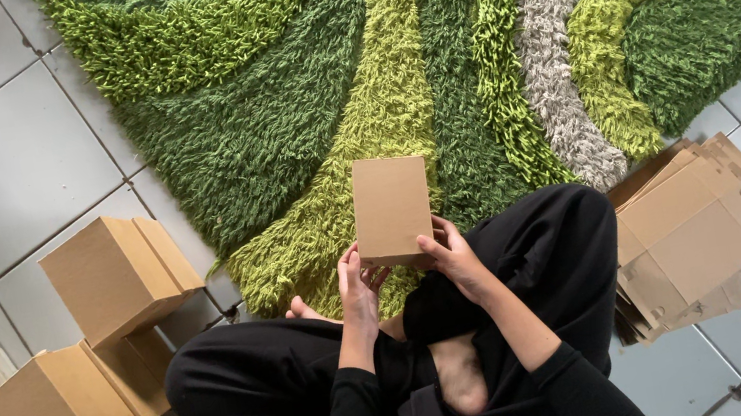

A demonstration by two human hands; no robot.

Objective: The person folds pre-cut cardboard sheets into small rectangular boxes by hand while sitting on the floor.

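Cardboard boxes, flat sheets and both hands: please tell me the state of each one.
Small cardboard box: closed, held upright over the lap.
Left hand: gripping the box's lower left edge.
Right hand: gripping its lower right edge.
Assembled boxes: folded up, closed, on the floor tiles.
Flat cardboard blanks: unfolded, stacked.

Small plain brown cardboard box (391, 209), rectangular, closed on the visible faces, no print. Held upright above the crossed legs, over the green shag rug's edge, long side vertical, slightly tilted; bottom flaps probably closed, hidden from view.
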